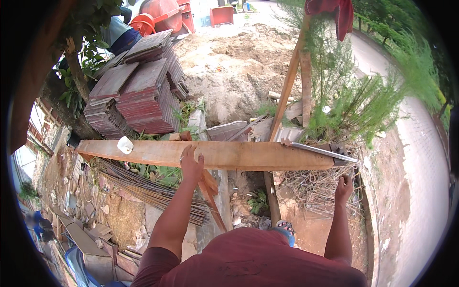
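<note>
A long wooden beam lies level across in front of me. My left hand rests on its upper face, a little left of the middle, fingers stretched and apart. My right hand is just below the beam's right end, its fingers curled together; whether anything small is in them is hidden. Along that end lies a narrow silver metal bar, set slantwise over the far edge. A dark piece shows at the beam's tip. On the left part sits a small white plastic container.
Wooden props rise behind the beam, and a brace slants below it. Stacked reddish roof tiles stand at far left. Thin rods lie at left, tangled wire at right. A paved path runs along the right.
</note>
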The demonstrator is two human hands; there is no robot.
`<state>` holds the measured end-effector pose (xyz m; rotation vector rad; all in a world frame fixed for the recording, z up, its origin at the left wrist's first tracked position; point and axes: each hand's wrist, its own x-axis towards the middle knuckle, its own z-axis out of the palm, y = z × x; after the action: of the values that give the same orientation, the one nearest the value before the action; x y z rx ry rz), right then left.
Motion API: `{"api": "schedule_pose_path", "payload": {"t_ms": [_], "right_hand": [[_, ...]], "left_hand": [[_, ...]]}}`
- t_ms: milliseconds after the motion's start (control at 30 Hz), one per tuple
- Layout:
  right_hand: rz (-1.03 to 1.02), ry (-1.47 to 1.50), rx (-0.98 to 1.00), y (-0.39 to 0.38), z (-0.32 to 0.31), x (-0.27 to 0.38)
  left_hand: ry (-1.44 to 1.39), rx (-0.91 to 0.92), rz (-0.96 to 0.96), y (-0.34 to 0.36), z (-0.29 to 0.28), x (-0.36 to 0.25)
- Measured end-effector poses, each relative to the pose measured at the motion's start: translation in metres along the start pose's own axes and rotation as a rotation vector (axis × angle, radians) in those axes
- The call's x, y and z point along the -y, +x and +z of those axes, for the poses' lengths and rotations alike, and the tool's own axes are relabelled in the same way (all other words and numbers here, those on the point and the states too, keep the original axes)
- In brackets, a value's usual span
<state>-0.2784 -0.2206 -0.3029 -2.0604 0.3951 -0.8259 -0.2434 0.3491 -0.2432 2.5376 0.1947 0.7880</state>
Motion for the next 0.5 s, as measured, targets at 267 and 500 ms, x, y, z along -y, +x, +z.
{"api": "schedule_pose_path", "payload": {"t_ms": [267, 500], "right_hand": [[-0.568, -0.277, 0.254, 0.062, 0.049, 0.108], [-0.450, -0.374, 0.976, 0.084, 0.114, 0.135]], "left_hand": [[0.262, -0.002, 0.010, 0.006, 0.065, 0.022], [0.276, 0.028, -0.033, 0.007, 0.054, 0.012]]}}
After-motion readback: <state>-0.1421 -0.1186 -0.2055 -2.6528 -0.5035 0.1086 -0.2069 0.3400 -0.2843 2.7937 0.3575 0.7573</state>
